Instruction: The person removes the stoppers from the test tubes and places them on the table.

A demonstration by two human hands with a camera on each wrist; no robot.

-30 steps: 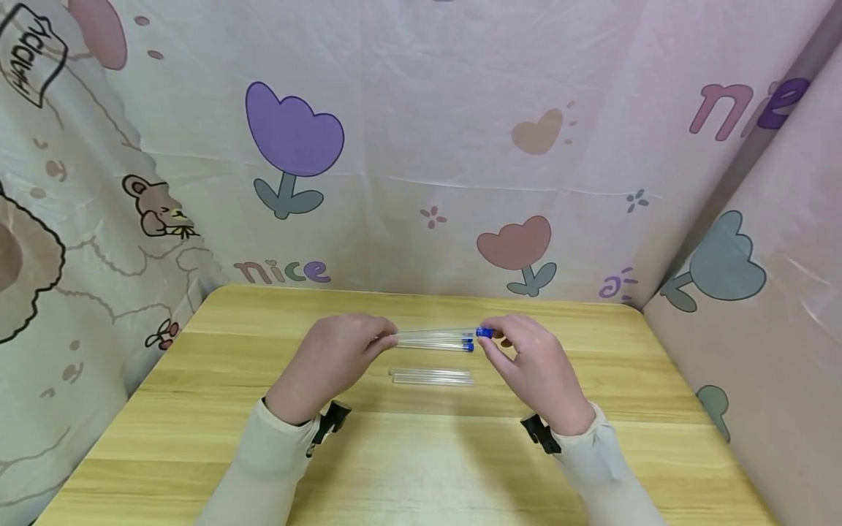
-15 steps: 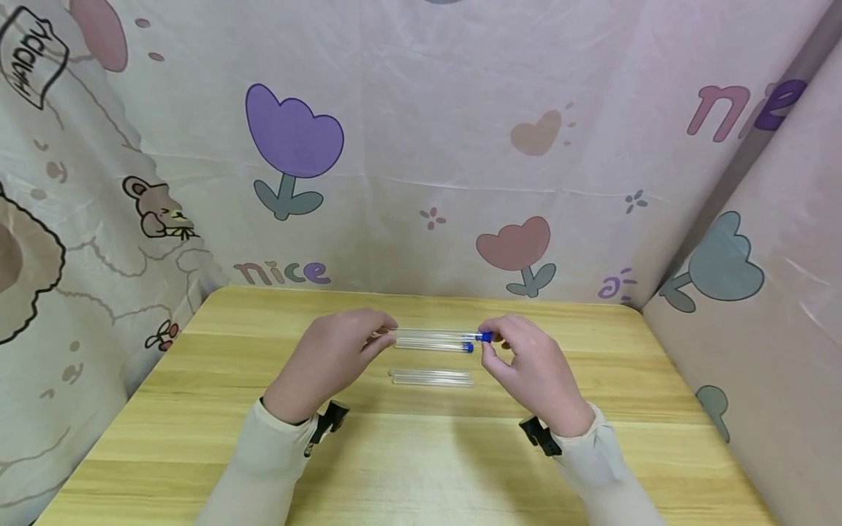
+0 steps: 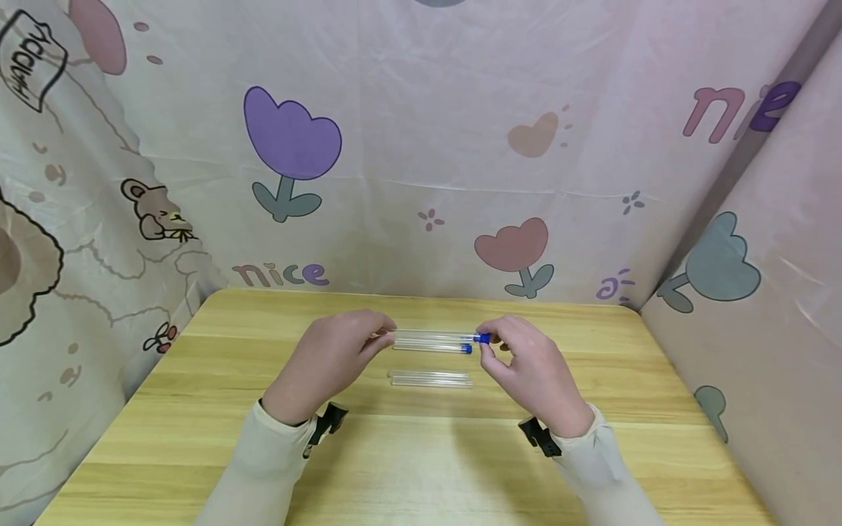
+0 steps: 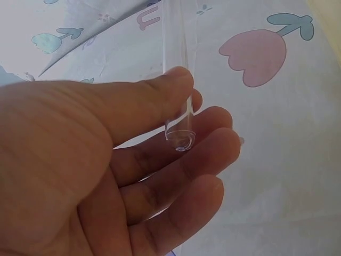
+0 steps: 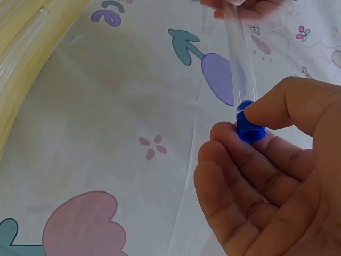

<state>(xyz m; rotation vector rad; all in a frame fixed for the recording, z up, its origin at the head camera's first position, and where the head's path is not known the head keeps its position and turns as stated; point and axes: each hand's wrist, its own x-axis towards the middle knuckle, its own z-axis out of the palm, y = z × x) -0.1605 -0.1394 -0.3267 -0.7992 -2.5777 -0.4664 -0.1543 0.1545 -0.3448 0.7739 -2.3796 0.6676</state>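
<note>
My left hand [image 3: 332, 361] pinches the rounded end of a clear test tube [image 4: 177, 42] between thumb and forefinger. The tube lies nearly level across the head view. At its other end, my right hand [image 3: 533, 365] grips a blue stopper [image 5: 250, 128] with thumb and fingertips. In the right wrist view the stopper sits at the tube's mouth; how deep it goes is partly hidden by my thumb. Just below the held tube, a capped test tube [image 3: 427, 348] with a blue end rests on the table. Nearer me lie uncapped clear tubes [image 3: 430, 378], side by side.
The light wooden table [image 3: 421, 460] carries all the tubes. A patterned curtain [image 3: 408, 146] rises behind its far edge and along both sides. Black wrist mounts [image 3: 332, 418] sit at both sleeves.
The held tube has levelled from a slight tilt, and its mouth and the blue stopper have come closer together. A second blue cap among the table tubes has dropped from sight behind the held tube.
</note>
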